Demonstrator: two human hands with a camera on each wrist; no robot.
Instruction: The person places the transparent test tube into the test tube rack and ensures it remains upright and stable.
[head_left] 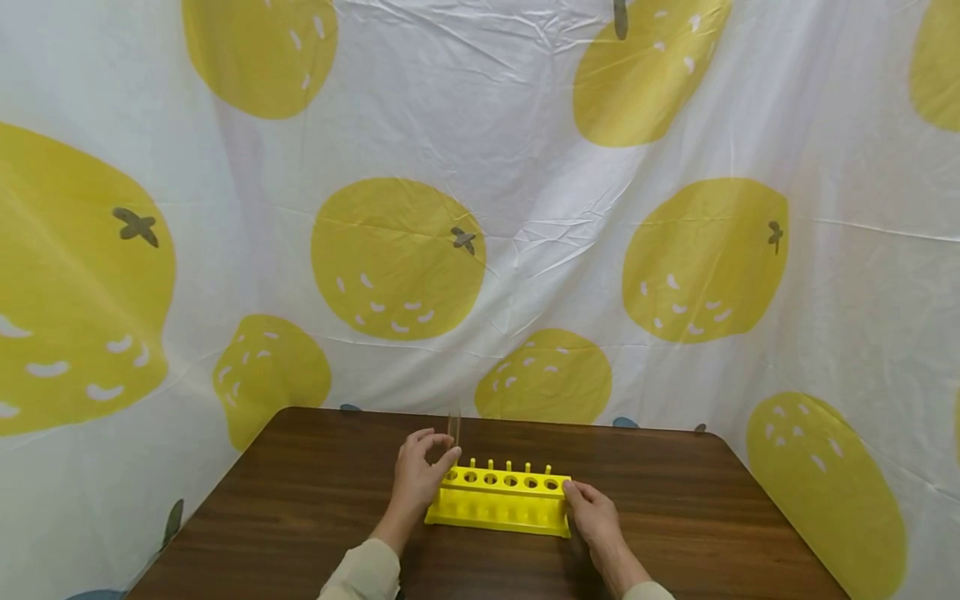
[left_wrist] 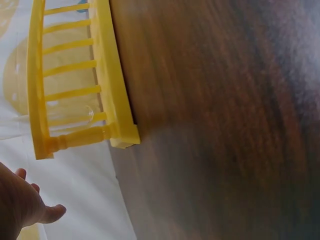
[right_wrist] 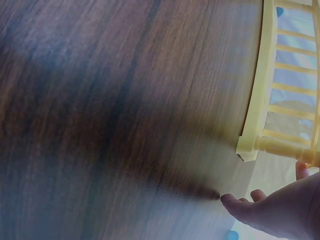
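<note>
A yellow test tube rack [head_left: 498, 504] stands upright on the brown table, with a row of holes in its top bar and several pegs behind. My left hand [head_left: 420, 468] is at the rack's left end, thumb and forefinger pinching a clear test tube [head_left: 454, 427]. In the left wrist view the test tube's rounded lower end [left_wrist: 82, 116] reaches down inside the rack, a little above its base. At the opposite end my right hand [head_left: 596, 512] grips the corner of the top bar. Both wrist views cut off part of the hands.
A dark wood-grain table [head_left: 300, 500] extends around the rack to both sides. Behind it hangs a white cloth [head_left: 540, 275] printed with yellow fruit, close to the table's back edge.
</note>
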